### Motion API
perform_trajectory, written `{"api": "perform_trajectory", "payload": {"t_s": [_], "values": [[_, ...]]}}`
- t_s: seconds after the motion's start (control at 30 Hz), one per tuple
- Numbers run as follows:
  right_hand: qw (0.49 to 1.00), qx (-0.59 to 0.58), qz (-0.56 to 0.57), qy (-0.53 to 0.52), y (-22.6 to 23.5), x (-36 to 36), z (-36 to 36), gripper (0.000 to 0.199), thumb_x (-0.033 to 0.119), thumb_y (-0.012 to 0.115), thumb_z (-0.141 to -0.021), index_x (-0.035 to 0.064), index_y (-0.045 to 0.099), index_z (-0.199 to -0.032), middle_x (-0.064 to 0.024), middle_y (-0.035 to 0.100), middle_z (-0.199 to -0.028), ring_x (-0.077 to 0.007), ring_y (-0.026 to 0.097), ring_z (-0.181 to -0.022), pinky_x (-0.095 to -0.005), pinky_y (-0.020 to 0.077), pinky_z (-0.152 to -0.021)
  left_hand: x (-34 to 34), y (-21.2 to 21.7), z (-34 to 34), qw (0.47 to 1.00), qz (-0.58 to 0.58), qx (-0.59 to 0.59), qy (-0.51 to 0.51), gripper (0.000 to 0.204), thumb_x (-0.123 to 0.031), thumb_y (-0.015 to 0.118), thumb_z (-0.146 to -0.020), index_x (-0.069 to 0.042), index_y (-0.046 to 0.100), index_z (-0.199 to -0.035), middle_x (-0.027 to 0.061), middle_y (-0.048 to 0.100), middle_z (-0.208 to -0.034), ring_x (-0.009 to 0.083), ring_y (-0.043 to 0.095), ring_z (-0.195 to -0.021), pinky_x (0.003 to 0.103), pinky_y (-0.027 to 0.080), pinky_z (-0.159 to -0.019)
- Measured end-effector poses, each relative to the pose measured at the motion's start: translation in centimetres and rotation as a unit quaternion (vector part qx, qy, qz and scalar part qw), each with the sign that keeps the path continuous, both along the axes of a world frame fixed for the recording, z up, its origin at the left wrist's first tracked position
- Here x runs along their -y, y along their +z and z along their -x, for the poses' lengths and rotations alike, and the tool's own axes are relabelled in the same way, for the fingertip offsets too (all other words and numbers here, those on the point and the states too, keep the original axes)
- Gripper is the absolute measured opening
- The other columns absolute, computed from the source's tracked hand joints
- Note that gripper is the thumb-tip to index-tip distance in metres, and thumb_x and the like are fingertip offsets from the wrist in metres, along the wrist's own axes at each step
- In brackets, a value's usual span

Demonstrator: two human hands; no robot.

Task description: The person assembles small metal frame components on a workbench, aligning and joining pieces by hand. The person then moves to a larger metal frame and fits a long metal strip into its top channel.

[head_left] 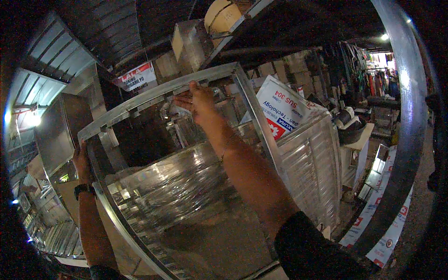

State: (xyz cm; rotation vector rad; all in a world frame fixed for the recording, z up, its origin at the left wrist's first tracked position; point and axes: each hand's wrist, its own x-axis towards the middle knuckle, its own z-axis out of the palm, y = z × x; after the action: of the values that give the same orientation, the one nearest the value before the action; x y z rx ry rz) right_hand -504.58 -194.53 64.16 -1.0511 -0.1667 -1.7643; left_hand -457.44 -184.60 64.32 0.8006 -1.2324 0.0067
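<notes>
A large rectangular metal frame (pixel 161 85) stands tilted in front of me, with an open middle. My right hand (pixel 198 100) reaches up to its top bar, the thumb against the bar and the fingers beneath it. At the upper left corner, my left hand (pixel 82 163) grips the frame's side, its fingers partly hidden by the metal. A dark band sits round my left wrist. Through the frame's opening shows a bulky stack wrapped in shiny clear plastic (pixel 182 175).
Right of the frame lean a ribbed metal panel (pixel 310 172) and a white printed sheet (pixel 284 107). A thick metal post (pixel 403 79) curves down the right side. Tall metal cabinets (pixel 70 126) stand at left. Overhead, a shelf bears a round yellowish container (pixel 223 17).
</notes>
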Motion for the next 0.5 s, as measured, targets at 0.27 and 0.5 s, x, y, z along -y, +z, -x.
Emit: {"api": "perform_trajectory", "payload": {"t_s": [0.27,0.5], "values": [[0.998,-0.044,0.033,0.03,-0.3,2.1,1.1,0.048,0.04,0.055,-0.109,-0.0022,0.051,-0.132,-0.0249,0.071,-0.111,-0.0394,0.075,-0.099,-0.0506,0.0648,-0.086,-0.8,-0.7,1.5,0.997,0.001,-0.01,0.082,0.055,-0.044,0.069,-0.102,0.001,0.067,-0.134,0.0072,0.075,-0.103,0.0205,0.065,-0.085,0.039,0.053,-0.08],[0.992,-0.088,0.019,-0.091,-0.7,3.3,2.3,0.049,0.049,0.057,-0.107,0.0055,0.063,-0.128,-0.0181,0.076,-0.113,-0.0305,0.075,-0.103,-0.0403,0.0608,-0.087,-0.7,-2.5,3.7,0.994,0.085,0.012,0.067,0.064,-0.024,0.08,-0.094,0.007,0.056,-0.143,0.0189,0.066,-0.136,0.027,0.062,-0.123,0.041,0.047,-0.11]]}}
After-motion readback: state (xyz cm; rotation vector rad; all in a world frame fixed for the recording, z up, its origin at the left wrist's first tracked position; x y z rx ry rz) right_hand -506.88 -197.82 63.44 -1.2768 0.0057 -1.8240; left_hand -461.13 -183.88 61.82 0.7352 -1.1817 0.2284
